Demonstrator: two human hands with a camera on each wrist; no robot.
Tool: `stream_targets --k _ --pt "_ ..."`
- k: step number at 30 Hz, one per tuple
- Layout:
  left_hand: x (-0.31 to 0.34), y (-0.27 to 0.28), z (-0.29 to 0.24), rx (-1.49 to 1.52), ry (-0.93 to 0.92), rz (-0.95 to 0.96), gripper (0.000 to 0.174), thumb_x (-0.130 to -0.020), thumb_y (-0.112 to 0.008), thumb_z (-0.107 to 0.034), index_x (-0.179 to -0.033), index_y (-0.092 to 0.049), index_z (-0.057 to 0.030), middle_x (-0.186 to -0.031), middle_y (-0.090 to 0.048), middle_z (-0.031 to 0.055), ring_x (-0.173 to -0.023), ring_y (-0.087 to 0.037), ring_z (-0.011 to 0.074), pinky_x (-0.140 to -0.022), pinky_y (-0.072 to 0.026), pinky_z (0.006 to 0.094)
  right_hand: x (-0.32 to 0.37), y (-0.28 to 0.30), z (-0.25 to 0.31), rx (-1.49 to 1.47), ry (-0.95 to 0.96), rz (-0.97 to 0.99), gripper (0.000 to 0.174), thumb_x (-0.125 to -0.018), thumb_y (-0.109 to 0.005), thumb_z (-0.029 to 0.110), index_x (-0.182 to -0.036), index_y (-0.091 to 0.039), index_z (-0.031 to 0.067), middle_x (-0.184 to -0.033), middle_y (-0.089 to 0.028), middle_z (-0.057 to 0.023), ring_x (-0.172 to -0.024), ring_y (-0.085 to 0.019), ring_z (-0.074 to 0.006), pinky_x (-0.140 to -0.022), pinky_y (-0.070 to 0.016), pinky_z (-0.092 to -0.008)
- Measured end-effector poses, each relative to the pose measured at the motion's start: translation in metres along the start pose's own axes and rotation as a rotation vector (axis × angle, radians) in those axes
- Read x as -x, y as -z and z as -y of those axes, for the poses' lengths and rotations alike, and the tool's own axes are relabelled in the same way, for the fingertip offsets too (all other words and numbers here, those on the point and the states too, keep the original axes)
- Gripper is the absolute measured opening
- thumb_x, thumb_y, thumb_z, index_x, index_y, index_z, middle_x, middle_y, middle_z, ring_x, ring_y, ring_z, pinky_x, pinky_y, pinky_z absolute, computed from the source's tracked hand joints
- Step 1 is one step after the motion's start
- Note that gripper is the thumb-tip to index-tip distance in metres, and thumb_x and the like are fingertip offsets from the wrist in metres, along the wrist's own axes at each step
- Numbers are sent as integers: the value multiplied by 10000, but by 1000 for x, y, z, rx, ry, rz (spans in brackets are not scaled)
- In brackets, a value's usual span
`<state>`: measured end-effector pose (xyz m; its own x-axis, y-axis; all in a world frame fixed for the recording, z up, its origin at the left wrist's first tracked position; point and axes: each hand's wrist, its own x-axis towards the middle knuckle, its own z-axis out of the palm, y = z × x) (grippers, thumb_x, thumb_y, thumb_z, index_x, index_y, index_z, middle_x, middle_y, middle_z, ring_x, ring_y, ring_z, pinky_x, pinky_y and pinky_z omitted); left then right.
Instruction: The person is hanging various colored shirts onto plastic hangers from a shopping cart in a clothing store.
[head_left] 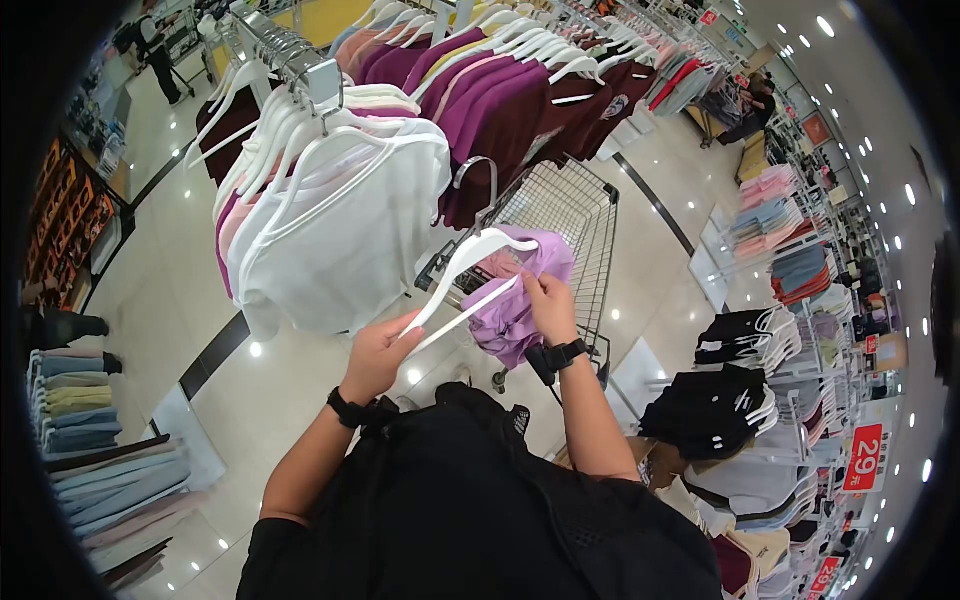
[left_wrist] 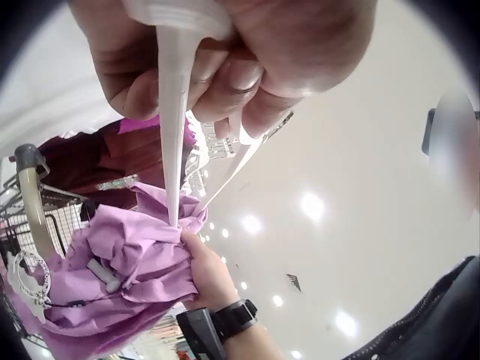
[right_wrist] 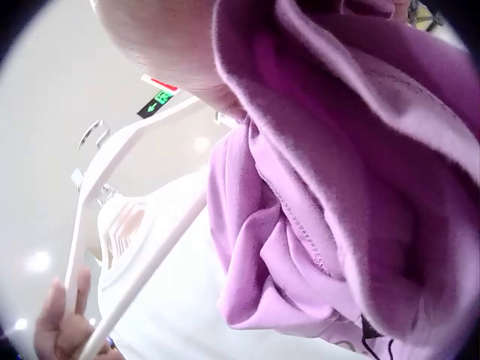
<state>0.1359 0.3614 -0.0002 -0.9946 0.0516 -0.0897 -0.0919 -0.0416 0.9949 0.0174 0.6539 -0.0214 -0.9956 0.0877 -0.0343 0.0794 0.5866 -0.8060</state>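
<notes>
Before my chest a white clothes hanger (head_left: 468, 262) is held slanting, its metal hook upward. My left hand (head_left: 378, 357) grips its near end, fingers curled round the corner where the arm meets the bar. At the far end my right hand (head_left: 552, 308) pinches a bunched lilac garment (head_left: 505, 325) against the hanger. The cloth hangs in folds below the right hand; in the right wrist view it hides most of that hand. A grey security tag (left_wrist: 103, 275) and a white paper tag (left_wrist: 28, 289) show on the garment in the left wrist view.
A wire shopping cart (head_left: 590, 215) stands just beyond the garment. Ahead left, a rack carries white tops (head_left: 345, 225), with maroon tops (head_left: 510, 120) behind. Black clothes (head_left: 705, 415) hang at the right; folded trousers (head_left: 120, 490) hang at the lower left.
</notes>
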Motion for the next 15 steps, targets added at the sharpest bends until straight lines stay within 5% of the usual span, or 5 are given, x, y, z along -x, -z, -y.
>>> stream_targets --k 5,7,13,15 --pt "15 19 -8 -84 -43 -101 338 -991 -674 -143 -1300 -681 -5 -1030 -740 16 -905 -607 64 -823 -503 244 -6 37 -16 -180 42 -52 275 -989 -631 222 -860 -667 -18 -672 -595 -43 -637 -529 -106 -587 -419 -320" --pt "19 26 -8 -122 -23 -137 326 -986 -680 -146 -1276 -691 3 -1007 -734 13 -889 -604 63 -806 -501 243 -6 58 1 -568 -83 -25 194 -999 -593 155 -885 -653 11 -770 -615 12 -696 -509 -84 -631 -418 -279" --pt "24 47 1 -269 16 -199 291 -977 -695 -143 -1216 -711 24 -950 -713 3 -828 -604 65 -765 -491 230 -36 121 8 -303 152 -103 158 -1025 -573 154 -967 -643 25 -814 -633 17 -739 -536 -51 -668 -447 -250" --pt "21 46 1 -141 -65 -364 302 -987 -685 -133 -1227 -691 49 -953 -715 13 -845 -613 68 -775 -494 230 -33 131 23 -318 185 -126 157 -1028 -580 161 -989 -644 23 -818 -645 14 -743 -549 -51 -664 -458 -258"
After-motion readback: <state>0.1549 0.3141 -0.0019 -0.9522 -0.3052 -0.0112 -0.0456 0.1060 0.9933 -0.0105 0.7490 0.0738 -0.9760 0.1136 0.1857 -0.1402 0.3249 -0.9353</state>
